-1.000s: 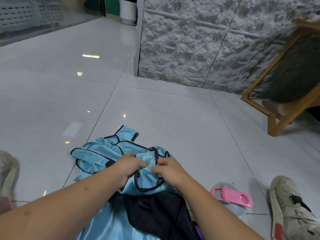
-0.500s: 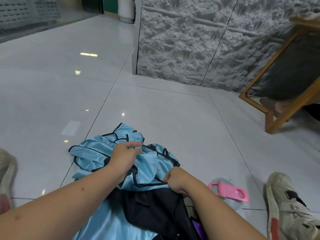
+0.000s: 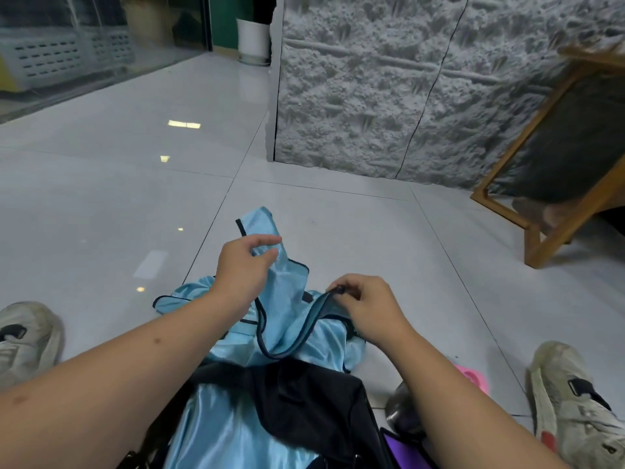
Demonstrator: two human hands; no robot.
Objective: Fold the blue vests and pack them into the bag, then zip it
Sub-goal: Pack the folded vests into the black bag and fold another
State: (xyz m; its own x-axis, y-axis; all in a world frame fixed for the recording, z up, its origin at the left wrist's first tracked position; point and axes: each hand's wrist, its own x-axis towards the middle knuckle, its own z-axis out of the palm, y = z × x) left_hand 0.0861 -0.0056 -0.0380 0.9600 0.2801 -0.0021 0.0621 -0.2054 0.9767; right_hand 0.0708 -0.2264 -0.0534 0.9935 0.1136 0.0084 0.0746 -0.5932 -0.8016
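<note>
Since a second ago both hands have parted and lifted one blue vest (image 3: 287, 299) out of the heap: then they met low over the cloth, now they are spread with the vest's dark-edged opening stretched between them. Left hand (image 3: 241, 270), at the middle of the frame, has its thumb and fingers pinched shut on a shoulder strap, which stands up above the knuckles. Right hand (image 3: 367, 308), lower and to the right, is pinched on the other black-trimmed edge, fingers curled closed over it. Between the two grips the trim sags in a loop toward the bottom of the frame.

More blue vests (image 3: 189, 297) lie crumpled on the grey tiled floor (image 3: 101, 204) under and to the left of the lifted one, partly hidden by the left forearm. Below them, at the bottom centre, the black bag (image 3: 304, 401) rests between the forearms with shiny blue fabric (image 3: 220, 431) lying beside and under it; whether its zip is open cannot be told.

A pink-lidded bottle (image 3: 471, 379) sits just right of the bag, mostly covered by the right forearm, with something purple (image 3: 402, 445) at the bag's lower right edge. Worn pale shoes sit at the left edge (image 3: 27, 336) and lower right corner (image 3: 575, 404). A textured grey wall panel (image 3: 389, 82) fills the upper middle, a wooden frame (image 3: 541, 184) leans at upper right, and a white bin (image 3: 252, 40) stands at top centre.
</note>
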